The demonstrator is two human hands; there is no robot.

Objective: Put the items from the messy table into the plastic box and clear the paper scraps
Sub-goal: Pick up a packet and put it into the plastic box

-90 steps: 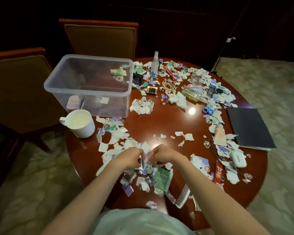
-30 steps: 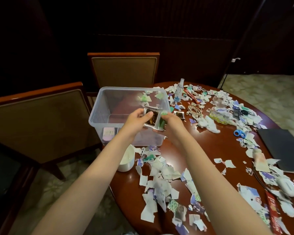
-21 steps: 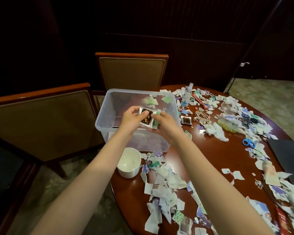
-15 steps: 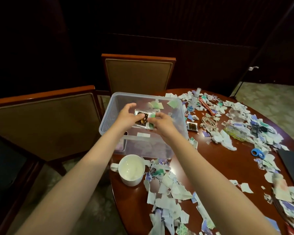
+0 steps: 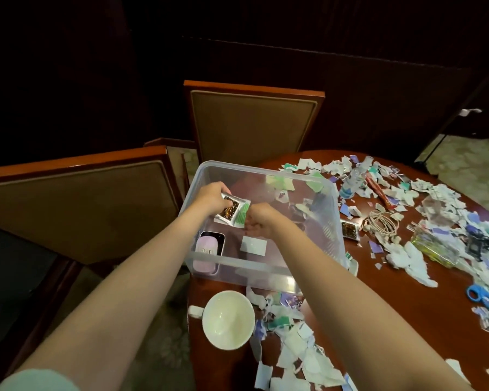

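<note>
Both arms outstretched, left hand [image 5: 213, 197] pinching, right hand [image 5: 261, 218] curled

a formal dining room: round polished wooden table [image 5: 424, 328], upholstered chairs [image 5: 254, 122], dark panelled walls [image 5: 350, 80]

We count two hands, the left hand [image 5: 211, 196] and the right hand [image 5: 261, 220], over one plastic box [image 5: 235, 261]. We see two silver snack packets: one packet [image 5: 228, 212] between the hands, a second packet [image 5: 349, 229] on the surface [image 5: 424, 311]. Inside the box lie one pink case [image 5: 208, 251] and one white card [image 5: 253, 245]. We find one white cup [image 5: 228, 319], one blue scissors [image 5: 479, 294], one coiled cord [image 5: 381, 223], one clear bottle [image 5: 353, 180] and two chairs [image 5: 254, 122] [image 5: 76, 210]. The paper scraps [image 5: 297, 351] are too many to count.
</note>
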